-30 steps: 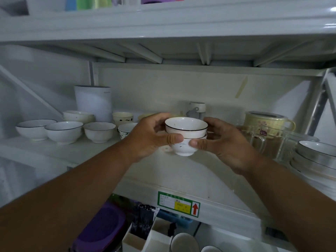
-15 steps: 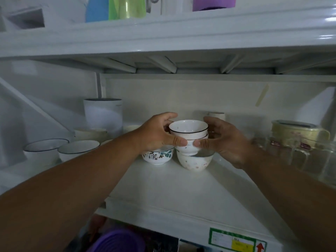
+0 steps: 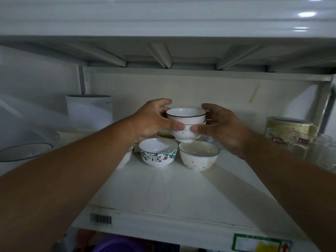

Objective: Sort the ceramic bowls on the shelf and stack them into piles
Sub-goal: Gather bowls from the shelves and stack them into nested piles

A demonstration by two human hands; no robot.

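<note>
Both hands carry a small stack point(image 3: 185, 124) of two nested white bowls in the air over the shelf point(image 3: 172, 193), above and just behind two loose bowls: the left hand point(image 3: 152, 122) curls round its left side with the thumb pressed to the lower bowl, and the right hand point(image 3: 218, 128) pinches the right side, thumb low and fingers behind the rim. The main risk, as I judge it, is the top bowl riding loose in the lower one; any tilt while lowering could let it slide out and chip. The stack's foot hangs close over the spotted bowl point(image 3: 199, 156), so a hasty drop could knock rim against rim, or nudge the leaf-patterned bowl point(image 3: 158, 151) beside it. Count: two bowls held, two plainly on the shelf in front, part of another behind the left wrist, a dark-rimmed one point(image 3: 25, 151) far left, blurred. One white canister point(image 3: 90, 111) stands at the back left; a lidded jar point(image 3: 289, 129) and glass mugs point(image 3: 309, 148), number unclear, sit on the right.
</note>
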